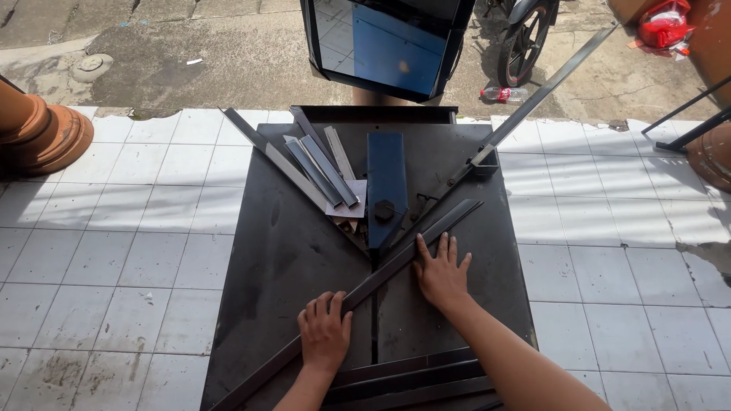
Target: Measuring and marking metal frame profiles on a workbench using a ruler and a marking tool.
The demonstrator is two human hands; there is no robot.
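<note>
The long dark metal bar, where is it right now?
In the head view, the long dark metal bar lies diagonally across the dark work table, under the left hand and right hand.

Dark grey metal strip (358, 293), blue blade guard (386, 179) (white floor tiles (114, 251)).

A long dark metal strip (358, 293) lies diagonally across the black steel table — its low end at the near left corner, its high end up right beside the blue blade housing — flat, with both hands touching it.
</note>
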